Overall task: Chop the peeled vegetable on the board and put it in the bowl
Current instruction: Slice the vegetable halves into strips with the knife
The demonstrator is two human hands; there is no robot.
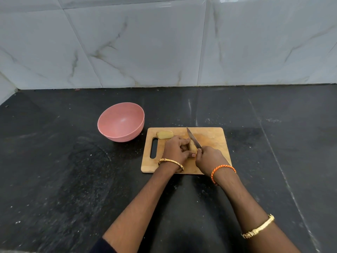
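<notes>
Head view: a peeled vegetable piece (pixel 193 147) sits near the middle of the wooden cutting board (pixel 209 136), mostly hidden, so its long axis cannot be told. The left hand (pixel 176 149) curls closed around it, while the right hand (pixel 209 157) has a closed grip on the knife (pixel 193 137), blade pointing away and slightly left. Another piece (pixel 165 134) lies lengthwise left-right at the board's far left corner, near the pink bowl (pixel 121 122) on the table (pixel 54 170).
</notes>
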